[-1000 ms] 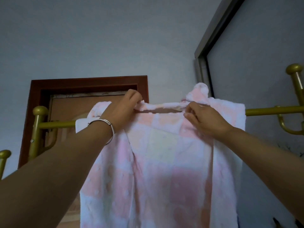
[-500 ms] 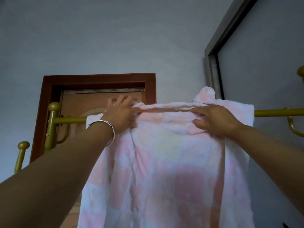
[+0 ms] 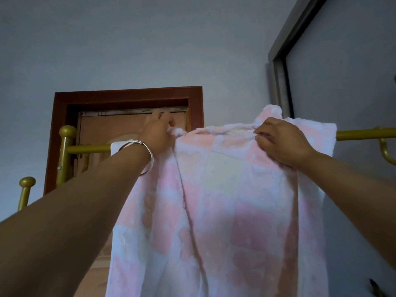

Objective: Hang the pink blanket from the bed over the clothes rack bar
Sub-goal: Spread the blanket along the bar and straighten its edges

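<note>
Across the frame's middle, both hands are pinching the pink checked fleece blanket [image 3: 225, 200] draping the gold metal rack bar [image 3: 364, 134]: left hand [image 3: 156, 133], right hand [image 3: 282, 142].

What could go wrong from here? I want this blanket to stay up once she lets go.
1. The pink blanket is bunched along the gold rack bar, with a corner poking up near the right hand; most of what shows hangs on the near side, so it may slide off.
2. The left hand tugs the top edge sideways, which could drag the cloth along the bar.
</note>
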